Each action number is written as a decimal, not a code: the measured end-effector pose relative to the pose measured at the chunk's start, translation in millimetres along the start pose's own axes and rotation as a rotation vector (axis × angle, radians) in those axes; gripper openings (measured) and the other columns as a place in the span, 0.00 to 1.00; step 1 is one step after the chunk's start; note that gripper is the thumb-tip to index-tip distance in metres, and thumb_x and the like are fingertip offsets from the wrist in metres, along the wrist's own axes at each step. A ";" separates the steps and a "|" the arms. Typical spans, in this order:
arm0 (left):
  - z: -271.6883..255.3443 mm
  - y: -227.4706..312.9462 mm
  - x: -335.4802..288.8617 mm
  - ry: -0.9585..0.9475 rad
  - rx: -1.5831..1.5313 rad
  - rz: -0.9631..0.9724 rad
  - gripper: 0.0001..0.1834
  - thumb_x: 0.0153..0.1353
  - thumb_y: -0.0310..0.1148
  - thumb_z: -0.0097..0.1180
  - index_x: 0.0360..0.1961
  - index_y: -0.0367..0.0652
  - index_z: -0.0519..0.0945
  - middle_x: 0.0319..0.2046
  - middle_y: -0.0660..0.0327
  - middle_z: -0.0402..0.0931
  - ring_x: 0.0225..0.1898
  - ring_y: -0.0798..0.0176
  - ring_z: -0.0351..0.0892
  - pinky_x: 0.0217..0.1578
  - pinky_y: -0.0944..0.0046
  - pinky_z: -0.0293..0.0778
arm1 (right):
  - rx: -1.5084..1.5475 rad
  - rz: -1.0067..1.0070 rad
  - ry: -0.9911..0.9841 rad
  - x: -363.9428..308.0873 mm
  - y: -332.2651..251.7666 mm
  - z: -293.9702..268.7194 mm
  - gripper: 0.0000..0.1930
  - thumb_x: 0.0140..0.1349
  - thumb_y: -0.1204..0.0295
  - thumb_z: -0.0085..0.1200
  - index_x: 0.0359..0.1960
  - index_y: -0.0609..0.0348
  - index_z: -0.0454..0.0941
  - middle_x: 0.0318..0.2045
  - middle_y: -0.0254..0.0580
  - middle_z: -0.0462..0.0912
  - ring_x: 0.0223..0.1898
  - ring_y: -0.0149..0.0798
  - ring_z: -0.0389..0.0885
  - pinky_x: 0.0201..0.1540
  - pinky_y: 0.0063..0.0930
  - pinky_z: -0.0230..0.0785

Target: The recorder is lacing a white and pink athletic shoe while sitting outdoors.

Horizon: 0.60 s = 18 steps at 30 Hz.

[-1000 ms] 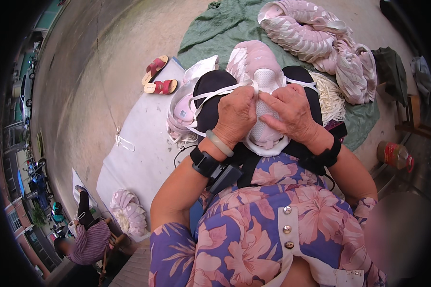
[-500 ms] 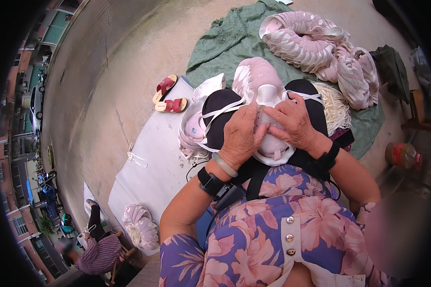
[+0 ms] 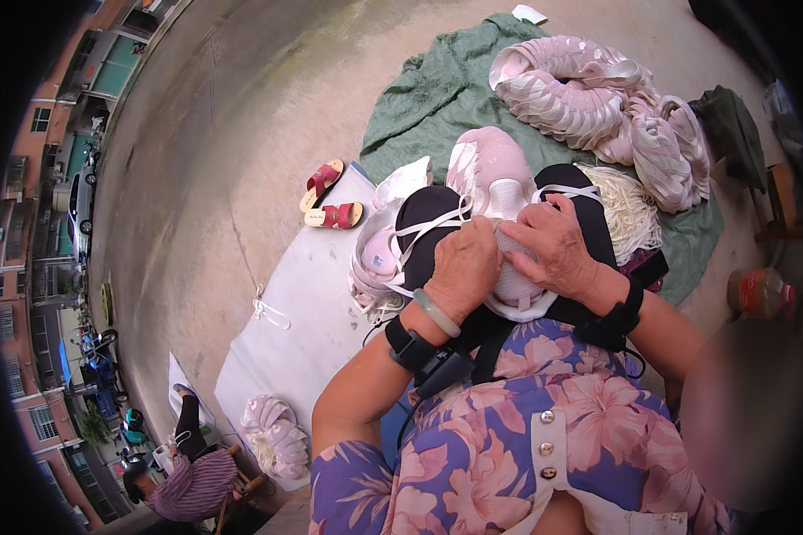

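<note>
A pink and white shoe upper [image 3: 490, 160] lies across my lap between my knees, toe pointing away. White shoelaces [image 3: 439, 223] run from it over both dark-clad knees. At its left lacing edge my left hand [image 3: 466, 267] is closed, fingers bunched and fingertips partly hidden. My right hand [image 3: 557, 245] grips the right lacing edge with curled fingers, the thumb resting on the mesh. Whether a lace end is between the fingers is hidden. Beside my left knee sits another pink upper [image 3: 379, 254]. A bundle of cream laces [image 3: 620, 209] lies beside my right knee.
A long coil of stacked pink uppers [image 3: 571, 98] lies on a green cloth [image 3: 428, 107] ahead. Red sandals [image 3: 334, 214] stand at the edge of a white sheet [image 3: 285, 339], which also holds a bundle of uppers [image 3: 275, 437]. Right: a bottle [image 3: 760, 292]. Lower left: a seated person [image 3: 192, 481].
The whole view has shifted slightly. My left thumb, earlier stretched toward the right thumb, has drawn in, and the left hand is now more closed. My hands stay at the upper.
</note>
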<state>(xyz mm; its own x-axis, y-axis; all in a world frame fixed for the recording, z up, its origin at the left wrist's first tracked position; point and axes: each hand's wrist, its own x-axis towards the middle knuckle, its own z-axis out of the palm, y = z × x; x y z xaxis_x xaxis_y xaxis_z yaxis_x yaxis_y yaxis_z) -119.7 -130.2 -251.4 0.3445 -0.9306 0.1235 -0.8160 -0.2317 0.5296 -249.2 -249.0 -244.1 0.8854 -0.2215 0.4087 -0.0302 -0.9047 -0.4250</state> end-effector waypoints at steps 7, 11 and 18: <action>-8.2 -24.7 4.9 -0.083 -0.204 0.044 0.06 0.51 0.29 0.50 0.27 0.37 0.72 0.21 0.46 0.71 0.26 0.43 0.74 0.28 0.51 0.68 | -0.007 0.100 0.121 8.3 -6.9 28.9 0.06 0.47 0.69 0.57 0.27 0.54 0.74 0.23 0.36 0.70 0.29 0.40 0.73 0.42 0.39 0.57; -9.2 -25.1 8.1 -0.121 -0.217 0.099 0.06 0.51 0.29 0.49 0.27 0.37 0.72 0.22 0.46 0.72 0.27 0.43 0.75 0.28 0.51 0.69 | -0.059 0.043 0.112 5.6 -0.4 32.3 0.07 0.48 0.69 0.57 0.28 0.53 0.73 0.23 0.36 0.71 0.30 0.40 0.73 0.47 0.45 0.57; 1.5 -5.2 12.9 -0.188 0.036 0.007 0.07 0.50 0.30 0.50 0.26 0.36 0.72 0.21 0.44 0.75 0.27 0.41 0.76 0.30 0.47 0.71 | -0.108 0.063 0.094 0.5 7.0 36.8 0.09 0.47 0.68 0.58 0.29 0.52 0.73 0.23 0.36 0.71 0.31 0.40 0.74 0.51 0.51 0.56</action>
<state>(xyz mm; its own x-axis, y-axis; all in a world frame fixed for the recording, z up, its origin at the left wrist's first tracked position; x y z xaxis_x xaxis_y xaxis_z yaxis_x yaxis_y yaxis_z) -111.7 -141.5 -253.7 0.2491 -0.9679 -0.0334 -0.8354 -0.2321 0.4982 -231.9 -242.0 -276.6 0.8330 -0.3076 0.4598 -0.1387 -0.9207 -0.3647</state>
